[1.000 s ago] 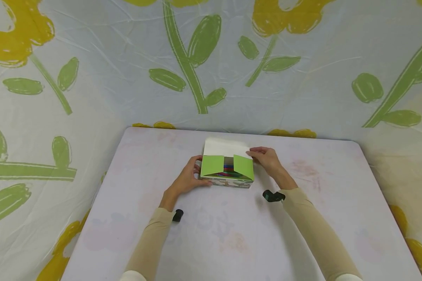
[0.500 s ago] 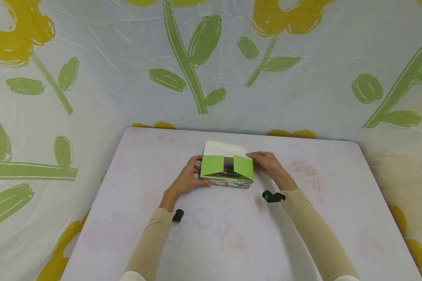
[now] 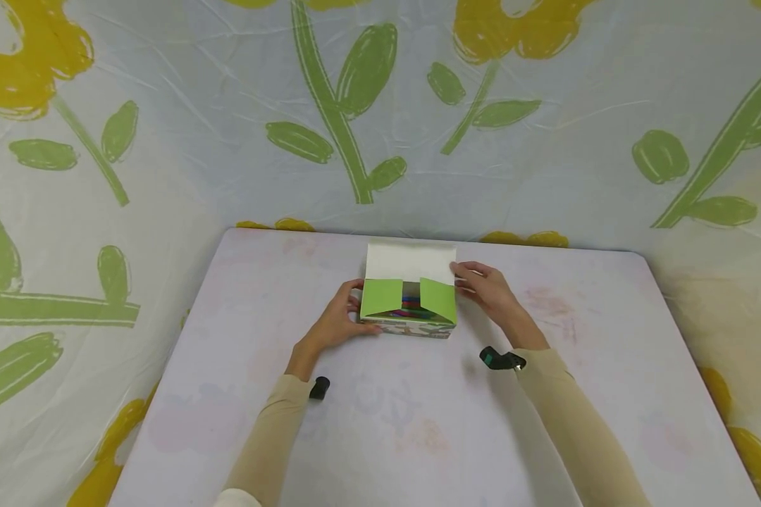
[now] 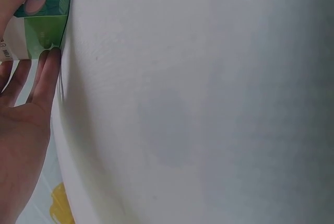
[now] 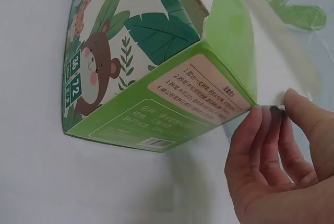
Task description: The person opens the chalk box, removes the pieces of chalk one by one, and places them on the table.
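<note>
So the cartoon-bear cardboard box [image 5: 151,72] sat toward the far side of the table [image 3: 418,401], long axis running left to right across the person. Its white-lined lid flap [image 3: 410,262] was up along the far long edge, though I couldn't tell how much it leaned back. The right hand [image 3: 490,296] was way nearer to that: thumb and fingertips pinched the flap's right edge, so the flap stretched off leftward from the grip. The left hand [image 3: 332,322] gripped the box's left end, thumb on the front face. Two green end flaps [image 3: 382,297] sloped over the opening, coloured contents [image 3: 411,301] peeking out between them.
</note>
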Tool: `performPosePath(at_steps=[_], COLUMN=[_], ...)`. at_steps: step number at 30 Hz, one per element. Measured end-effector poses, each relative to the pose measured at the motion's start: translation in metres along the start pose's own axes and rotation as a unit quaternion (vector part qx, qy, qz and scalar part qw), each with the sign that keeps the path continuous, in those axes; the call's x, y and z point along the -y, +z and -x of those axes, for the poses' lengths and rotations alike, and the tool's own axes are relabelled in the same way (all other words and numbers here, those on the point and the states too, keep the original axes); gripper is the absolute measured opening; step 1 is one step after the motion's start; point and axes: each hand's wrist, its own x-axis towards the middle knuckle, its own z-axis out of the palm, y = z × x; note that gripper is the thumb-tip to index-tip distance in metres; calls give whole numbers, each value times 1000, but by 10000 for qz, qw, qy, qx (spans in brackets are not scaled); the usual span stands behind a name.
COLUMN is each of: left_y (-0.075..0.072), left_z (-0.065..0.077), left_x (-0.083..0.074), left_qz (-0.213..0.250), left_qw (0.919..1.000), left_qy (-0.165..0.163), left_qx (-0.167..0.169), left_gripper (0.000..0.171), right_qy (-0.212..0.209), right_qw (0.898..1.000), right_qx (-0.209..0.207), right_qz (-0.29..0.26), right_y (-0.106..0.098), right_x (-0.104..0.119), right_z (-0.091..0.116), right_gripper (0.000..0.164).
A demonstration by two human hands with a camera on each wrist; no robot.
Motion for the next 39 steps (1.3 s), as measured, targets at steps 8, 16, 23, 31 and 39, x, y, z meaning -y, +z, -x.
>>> performPosePath(at_steps=[8, 16, 23, 31, 39], left_y=[0, 1, 4, 15, 22], left_z=[0, 6, 16, 21, 23], left_x=[0, -8, -20, -30, -40], left_qz=[163, -103, -374, -723, -770], left_qw=[9998, 9999, 9980, 9885, 9819], left_qy=[57, 8, 76, 510, 833], left_qx=[-22, -55, -501, -1223, -1519], left_gripper=[104, 107, 97, 80, 65], right_qy=[-233, -763, -1500, -2287, -3358], right_qw=[9994, 9964, 9837, 9612, 9272], right_qx=[118, -18, -465, -815, -642], right_qz=[-211, 372, 879, 1311, 1529], right_y=[-5, -6, 3, 17, 27], right_x=[-3, -13, -23, -39, -57], right_z=[5, 19, 41, 58, 67], right_gripper=[59, 59, 54, 46, 46])
